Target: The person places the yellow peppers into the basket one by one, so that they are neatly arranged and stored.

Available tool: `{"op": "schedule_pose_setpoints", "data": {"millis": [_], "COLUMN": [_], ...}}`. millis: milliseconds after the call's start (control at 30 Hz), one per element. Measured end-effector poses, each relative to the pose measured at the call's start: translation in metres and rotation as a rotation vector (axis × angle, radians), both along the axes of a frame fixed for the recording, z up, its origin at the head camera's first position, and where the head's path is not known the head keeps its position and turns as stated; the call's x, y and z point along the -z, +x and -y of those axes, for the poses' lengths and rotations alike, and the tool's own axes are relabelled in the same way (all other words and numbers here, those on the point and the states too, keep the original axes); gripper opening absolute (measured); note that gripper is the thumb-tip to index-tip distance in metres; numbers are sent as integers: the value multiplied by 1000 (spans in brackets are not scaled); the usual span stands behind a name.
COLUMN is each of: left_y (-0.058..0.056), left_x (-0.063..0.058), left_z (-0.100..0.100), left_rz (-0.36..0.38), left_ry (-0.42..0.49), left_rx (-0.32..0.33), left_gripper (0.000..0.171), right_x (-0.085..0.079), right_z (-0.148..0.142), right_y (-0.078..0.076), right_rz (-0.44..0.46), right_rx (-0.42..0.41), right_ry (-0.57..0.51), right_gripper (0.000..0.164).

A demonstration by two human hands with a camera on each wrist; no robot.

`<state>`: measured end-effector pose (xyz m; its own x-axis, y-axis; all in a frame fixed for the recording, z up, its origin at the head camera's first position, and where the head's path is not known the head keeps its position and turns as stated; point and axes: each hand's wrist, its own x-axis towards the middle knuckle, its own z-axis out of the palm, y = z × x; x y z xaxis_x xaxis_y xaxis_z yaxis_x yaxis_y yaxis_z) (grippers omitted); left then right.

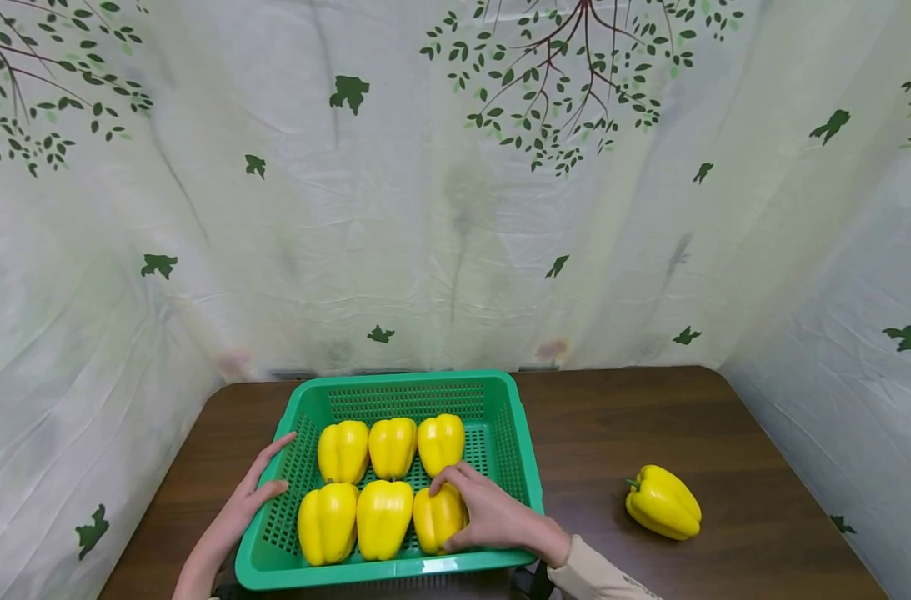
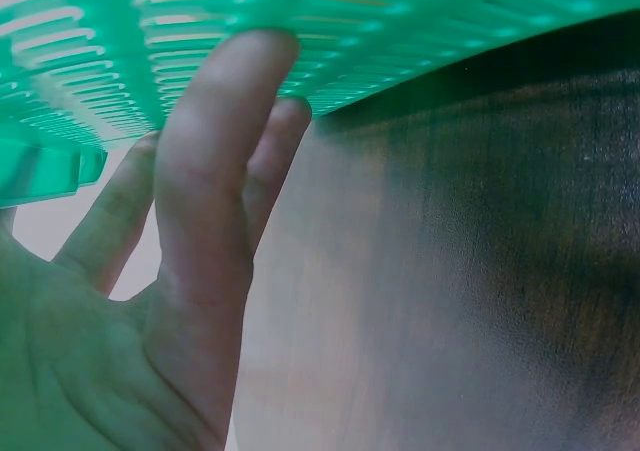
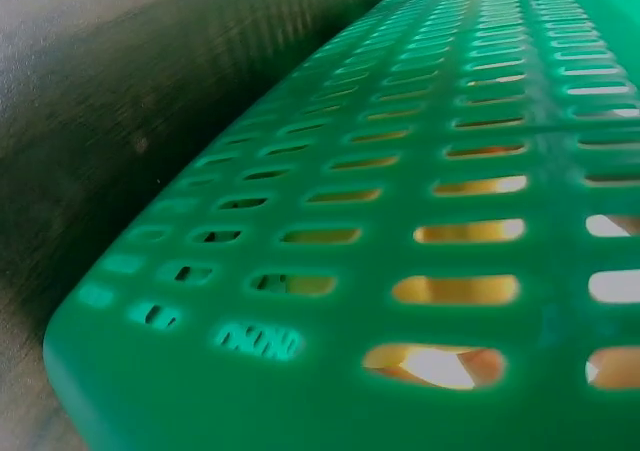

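Observation:
A green plastic basket (image 1: 530,467) holds yellow bell peppers standing in two rows, three in the back row and three in the front. My right hand (image 1: 493,512) reaches over the front right rim and grips the right-hand bell pepper (image 1: 431,517) of the front row between thumb and fingers. On the left side, my left hand (image 1: 247,500) rests against the basket's rim with thumb and fingers extended. The left wrist view shows those straight fingers (image 2: 205,161) along the slotted outer wall. In the right wrist view the basket's wall (image 3: 330,241) hides the right hand almost wholly.
One more yellow bell pepper (image 1: 663,502) lies on its side on the brown wooden table (image 1: 598,425), right of the basket. A pale curtain (image 1: 425,208) with leaf prints hangs behind the table and along both sides.

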<state>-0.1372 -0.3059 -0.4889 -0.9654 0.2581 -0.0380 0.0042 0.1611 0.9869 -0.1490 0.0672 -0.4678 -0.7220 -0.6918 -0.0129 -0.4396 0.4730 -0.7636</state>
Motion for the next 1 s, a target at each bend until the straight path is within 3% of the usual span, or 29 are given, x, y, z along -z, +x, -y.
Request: {"op": "schedule_pose_setpoints", "data": {"millis": [400,1000], "left_y": [0,0], "left_x": [2,1], "left_z": [0,0], "left_rz": [11,18], "left_ry": [6,4], "left_rx": [-1,-3], "left_gripper": [59,58], "right_x": [-9,-33], "right_z": [-8,-46], "right_y": [3,-1], "right_rz": [-34,64], "right_rx": [40,118], "right_ry": [-3,-144], "right_gripper": [48,45]}}
